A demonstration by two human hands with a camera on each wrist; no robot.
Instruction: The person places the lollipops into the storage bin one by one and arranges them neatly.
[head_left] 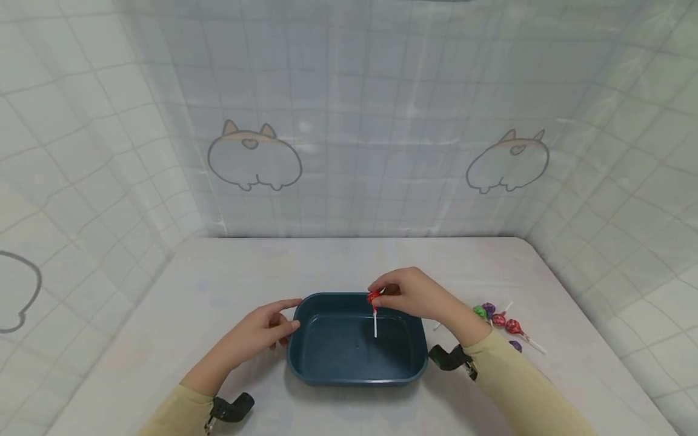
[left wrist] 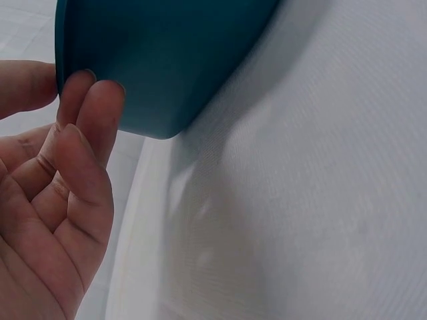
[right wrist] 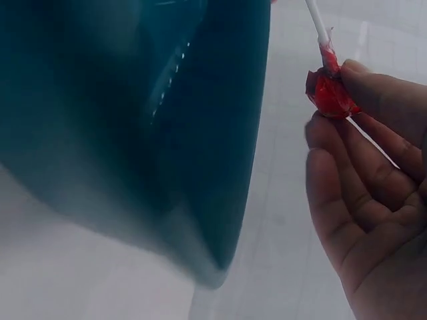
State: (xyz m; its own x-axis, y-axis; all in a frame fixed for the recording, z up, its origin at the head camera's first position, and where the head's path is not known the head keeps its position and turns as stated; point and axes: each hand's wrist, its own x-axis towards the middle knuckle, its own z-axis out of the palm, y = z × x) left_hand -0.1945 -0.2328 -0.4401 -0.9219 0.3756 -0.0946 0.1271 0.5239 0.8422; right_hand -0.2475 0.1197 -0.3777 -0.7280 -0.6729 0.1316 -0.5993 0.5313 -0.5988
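Two yellow sleeves [head_left: 523, 387] were closest. The left hand [head_left: 253, 333] pinched one blue tub [head_left: 357, 383] by its rim. The right hand [head_left: 411, 293] pinched one red lollipop [head_left: 373, 297] up above the tub. I saw no lollipops inside, so this looked like the start. At least five other lollipops [head_left: 513, 326] lay on the table [head_left: 262, 266]: two red, two purple, one green.

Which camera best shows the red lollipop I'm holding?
Right wrist: the red lollipop appears largest, pinched in the right hand. The head view shows it smaller, stick downward; left wrist doesn't show it.
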